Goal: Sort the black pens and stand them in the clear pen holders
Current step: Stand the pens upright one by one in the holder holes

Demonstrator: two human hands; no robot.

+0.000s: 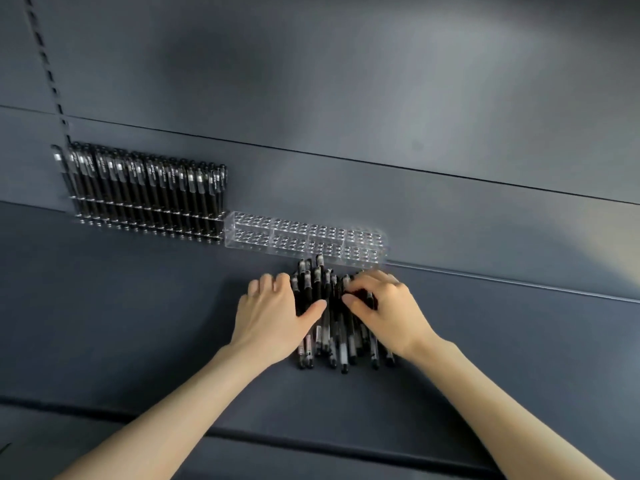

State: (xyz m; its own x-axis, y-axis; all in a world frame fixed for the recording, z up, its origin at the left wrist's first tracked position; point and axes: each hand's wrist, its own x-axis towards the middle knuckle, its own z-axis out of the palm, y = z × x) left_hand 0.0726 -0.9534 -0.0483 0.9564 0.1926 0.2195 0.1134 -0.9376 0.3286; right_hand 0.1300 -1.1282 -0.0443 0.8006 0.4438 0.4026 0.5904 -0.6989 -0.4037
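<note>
Where the dark shelf (138,323) meets the back panel (346,98), two clear holders stand end to end against the wall. The left holder (149,221) is packed with upright pens (145,181) in tight rows, caps up, and the right holder (304,237) shows only its grid of holes. Just on the near side of the right holder lies a loose pile of black pens (341,344), most of them pointing near to far, the farthest tips close to the holder's front wall. The person's hands are apart, one at each side of the pile. The left hand (273,306) rests against the pile's left edge, fingers fairly straight, thumb laid across the barrels. The right hand (381,306) sits on the right part of the pile with its fingers bent down among the pens and its thumb pointing left. It is blurred, so I cannot tell whether it pinches a pen or only presses. A slotted rail (45,57) runs up the panel at the far left.
</note>
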